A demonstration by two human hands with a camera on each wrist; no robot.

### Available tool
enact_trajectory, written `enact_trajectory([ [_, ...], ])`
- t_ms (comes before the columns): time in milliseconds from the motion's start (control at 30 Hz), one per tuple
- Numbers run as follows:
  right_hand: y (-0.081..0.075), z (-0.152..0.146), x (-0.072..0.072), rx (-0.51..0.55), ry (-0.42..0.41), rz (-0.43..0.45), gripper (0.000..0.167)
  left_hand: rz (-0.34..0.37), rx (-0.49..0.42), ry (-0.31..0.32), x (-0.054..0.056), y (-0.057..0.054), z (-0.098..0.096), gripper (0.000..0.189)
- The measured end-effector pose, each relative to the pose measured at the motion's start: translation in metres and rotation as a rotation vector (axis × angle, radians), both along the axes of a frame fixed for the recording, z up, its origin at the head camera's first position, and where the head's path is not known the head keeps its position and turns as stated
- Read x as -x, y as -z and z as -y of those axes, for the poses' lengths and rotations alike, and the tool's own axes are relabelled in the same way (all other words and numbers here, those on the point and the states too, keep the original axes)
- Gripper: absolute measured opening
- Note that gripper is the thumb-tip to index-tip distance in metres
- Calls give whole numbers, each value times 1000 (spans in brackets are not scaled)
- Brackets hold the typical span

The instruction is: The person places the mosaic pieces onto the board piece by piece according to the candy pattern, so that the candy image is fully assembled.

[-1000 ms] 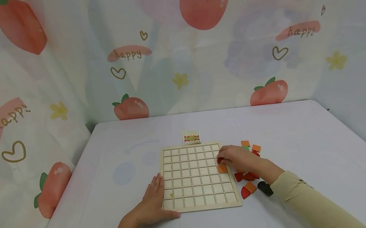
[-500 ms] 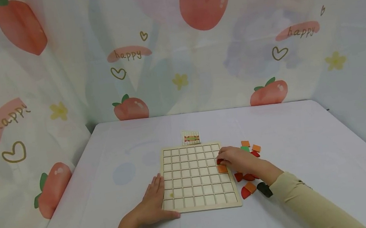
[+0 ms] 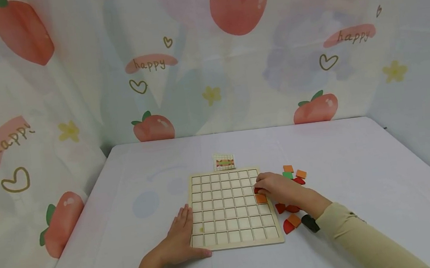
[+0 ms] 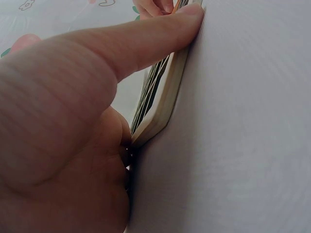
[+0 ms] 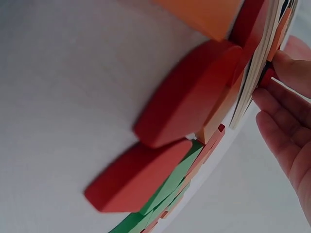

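A wooden grid board [image 3: 233, 245] lies on the white table. Along its left edge rests my left hand [image 3: 176, 240], fingers straight, with the thumb laid at the near left corner. My right hand [image 3: 281, 187] reaches over the board's right edge and pinches a small red piece [image 3: 257, 190] in the rightmost column. Just nearer than that piece, an orange square tile [image 3: 261, 198] sits in a cell of the same column. In the right wrist view the red piece [image 5: 267, 77] shows between thumb and fingers; its full shape is hidden.
Loose pieces lie right of the board: orange squares [image 3: 288, 168], a green square [image 3: 288, 175], and several red curved pieces [image 3: 292, 208], some partly hidden by the right hand. A small pattern card [image 3: 224, 162] lies behind the board. A printed cloth [image 3: 199, 65] hangs behind the table.
My right hand keeps its pinch on the red piece and shifts very slightly, with its forearm moving a little left. My left hand has stayed in place.
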State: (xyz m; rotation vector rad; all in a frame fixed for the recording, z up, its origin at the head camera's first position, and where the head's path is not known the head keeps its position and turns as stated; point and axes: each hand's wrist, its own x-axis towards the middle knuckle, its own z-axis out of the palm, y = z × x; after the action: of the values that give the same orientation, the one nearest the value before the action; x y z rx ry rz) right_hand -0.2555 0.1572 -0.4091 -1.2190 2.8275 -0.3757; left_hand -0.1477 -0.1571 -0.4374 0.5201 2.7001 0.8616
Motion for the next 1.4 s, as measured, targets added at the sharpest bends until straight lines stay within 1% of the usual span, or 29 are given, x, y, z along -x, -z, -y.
enact_trajectory([
  [400, -1, 3, 2, -35, 5, -9, 17, 1, -6, -11, -1, 0, 1, 120],
  [633, -5, 3, 4, -23, 7, 24, 17, -3, -6, -10, 0, 0, 0, 120],
  [833, -6, 1, 9, -23, -14, 33, 17, -4, -10, -9, 0, 1, 0, 120],
  [1033, -8, -1, 11, -9, -40, 66, 14, 3, -11, -4, 1, 2, 0, 120],
  [1400, -6, -1, 12, -3, 1, 69, 13, 8, -6, -11, 1, 2, 0, 121],
])
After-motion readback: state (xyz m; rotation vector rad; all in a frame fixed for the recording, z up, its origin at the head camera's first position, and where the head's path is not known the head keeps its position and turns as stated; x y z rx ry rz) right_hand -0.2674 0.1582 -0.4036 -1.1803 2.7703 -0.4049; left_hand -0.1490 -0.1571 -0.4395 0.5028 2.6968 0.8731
